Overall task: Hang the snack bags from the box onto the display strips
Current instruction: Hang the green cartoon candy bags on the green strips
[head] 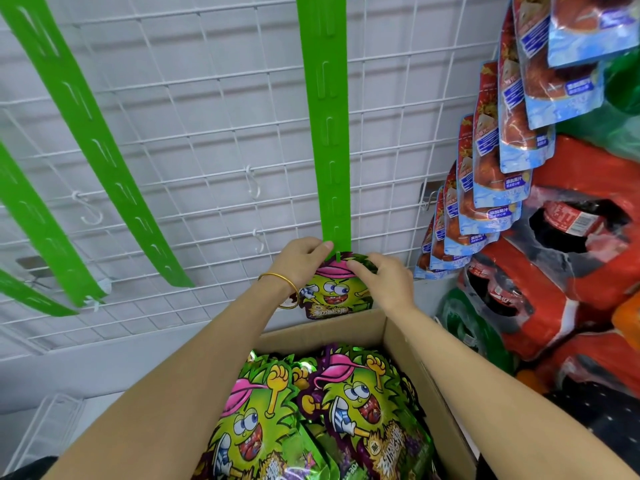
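Note:
A green cartoon snack bag (332, 292) hangs at the bottom end of the middle green display strip (327, 133), its top hole on the strip's lowest tab. My left hand (299, 259) pinches the bag's top left edge against the strip end. My right hand (379, 280) grips the bag's top right corner with curled fingers. Below my arms an open cardboard box (412, 362) holds several more of the same bags (311, 410).
Three other empty green strips (90, 143) hang at the left on the white wire grid (214, 98). A strip full of blue-and-red snack packs (495, 161) hangs at the right. Shrink-wrapped red drink packs (568, 258) are stacked right of the box.

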{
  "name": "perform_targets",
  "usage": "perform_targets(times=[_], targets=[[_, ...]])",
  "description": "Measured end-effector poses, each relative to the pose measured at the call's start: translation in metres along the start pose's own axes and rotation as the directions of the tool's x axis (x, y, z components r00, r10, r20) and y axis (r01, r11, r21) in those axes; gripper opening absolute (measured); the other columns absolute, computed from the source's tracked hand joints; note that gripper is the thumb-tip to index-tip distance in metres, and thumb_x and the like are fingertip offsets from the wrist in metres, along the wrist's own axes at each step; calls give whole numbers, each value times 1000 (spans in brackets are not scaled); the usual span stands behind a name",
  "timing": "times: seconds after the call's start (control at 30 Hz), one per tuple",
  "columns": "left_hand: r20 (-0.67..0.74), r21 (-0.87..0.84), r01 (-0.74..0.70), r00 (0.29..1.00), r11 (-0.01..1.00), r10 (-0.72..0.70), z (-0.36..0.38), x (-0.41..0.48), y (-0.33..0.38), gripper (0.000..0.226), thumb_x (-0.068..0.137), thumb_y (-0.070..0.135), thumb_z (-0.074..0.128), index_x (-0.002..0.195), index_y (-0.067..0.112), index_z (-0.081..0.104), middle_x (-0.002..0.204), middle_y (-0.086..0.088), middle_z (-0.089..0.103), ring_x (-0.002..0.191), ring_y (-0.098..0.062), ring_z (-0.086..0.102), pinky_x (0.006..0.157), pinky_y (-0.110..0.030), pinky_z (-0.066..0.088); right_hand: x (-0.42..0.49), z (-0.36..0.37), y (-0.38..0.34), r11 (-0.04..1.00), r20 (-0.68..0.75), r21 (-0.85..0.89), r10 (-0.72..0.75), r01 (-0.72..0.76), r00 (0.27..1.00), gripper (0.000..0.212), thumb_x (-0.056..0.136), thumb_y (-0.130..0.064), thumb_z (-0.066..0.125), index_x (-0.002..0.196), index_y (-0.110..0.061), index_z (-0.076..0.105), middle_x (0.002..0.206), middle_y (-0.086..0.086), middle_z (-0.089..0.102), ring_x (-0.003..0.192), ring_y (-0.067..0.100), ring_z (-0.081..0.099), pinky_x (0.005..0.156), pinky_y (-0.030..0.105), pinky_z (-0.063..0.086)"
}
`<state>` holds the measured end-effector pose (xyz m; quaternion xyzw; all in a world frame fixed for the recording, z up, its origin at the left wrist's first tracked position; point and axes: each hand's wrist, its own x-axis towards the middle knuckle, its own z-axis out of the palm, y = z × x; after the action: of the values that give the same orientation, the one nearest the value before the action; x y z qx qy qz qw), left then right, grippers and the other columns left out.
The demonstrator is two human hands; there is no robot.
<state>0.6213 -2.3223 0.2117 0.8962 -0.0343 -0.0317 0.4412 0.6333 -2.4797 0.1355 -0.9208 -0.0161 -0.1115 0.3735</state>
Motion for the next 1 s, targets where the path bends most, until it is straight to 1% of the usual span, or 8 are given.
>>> perform_targets(times=[0.2, 0.27, 0.37, 0.5, 0.6, 0.77, 0.9, 1.0], targets=[[-243, 38, -99, 964, 994, 105, -3, -33, -17, 37, 87, 4, 53, 124, 8, 52, 120, -5, 57, 108, -11, 51, 95, -17, 38, -41, -13, 5, 988, -276, -123, -124, 93, 953, 27, 84, -27, 64, 104, -11, 58, 102, 6, 59, 98, 24, 55, 83, 38, 43], [-320, -27, -114, 942, 993, 100, -2, -54, -31, 35, 86, 1, 52, 120, 11, 55, 118, -3, 57, 107, -11, 52, 96, -25, 41, -59, -3, 10, 986, 77, -133, -95, 104, 993, 24, 87, -28, 61, 107, -15, 57, 105, 3, 62, 98, 21, 59, 81, 35, 47], [-279, -89, -30, 960, 996, 4, 6, -89, -55, 31, 87, 3, 52, 116, 16, 57, 115, 2, 56, 105, -7, 51, 91, -24, 42, -71, 25, 27, 990, 620, -141, 91, -3, 779, 69, 82, -39, 66, 139, -15, 36, 138, 8, 49, 126, 23, 47, 103, 37, 42], [-177, -70, 66, 981, 995, -78, 14, -123, -86, 29, 89, 6, 51, 115, 17, 58, 114, 2, 58, 107, -9, 53, 93, -24, 41, -82, 48, 55, 964, 761, -264, 188, 32, 621, 115, 64, -55, 76, 149, -26, 4, 154, 7, 22, 141, 27, 22, 112, 45, 29], [-159, -61, 112, 980, 992, -120, 14, -134, -93, 29, 89, 5, 52, 114, 16, 59, 112, 3, 58, 101, -4, 53, 93, -23, 42, -87, 51, 57, 960, 748, -273, 166, 70, 642, 121, 58, -55, 80, 148, -29, 4, 155, 4, 21, 141, 25, 21, 111, 48, 29], [-114, -61, 123, 985, 991, -129, 16, -131, -88, 28, 89, 5, 52, 115, 13, 59, 117, -2, 58, 100, -6, 52, 88, -22, 42, -77, 47, 47, 986, 593, -163, 69, 36, 802, 78, 68, -38, 80, 133, -14, 44, 131, 7, 51, 118, 21, 49, 96, 37, 42], [-59, -51, 114, 991, 992, -117, 19, -123, -80, 30, 90, 14, 53, 120, 15, 56, 119, 0, 58, 106, -8, 53, 88, -18, 36, -62, 19, 31, 997, 650, 79, -34, -23, 759, 23, 75, -17, 77, 92, -7, 64, 90, 1, 62, 76, 6, 53, 66, 12, 38], [-115, -139, 71, 990, 988, -87, 12, -108, -57, 32, 91, 14, 53, 122, 12, 52, 118, 1, 55, 106, -10, 52, 88, -18, 37, -50, -12, 10, 985, 690, 171, -93, -37, 718, 19, 75, -12, 75, 87, -21, 65, 85, -11, 59, 78, 1, 52, 73, 14, 40]])
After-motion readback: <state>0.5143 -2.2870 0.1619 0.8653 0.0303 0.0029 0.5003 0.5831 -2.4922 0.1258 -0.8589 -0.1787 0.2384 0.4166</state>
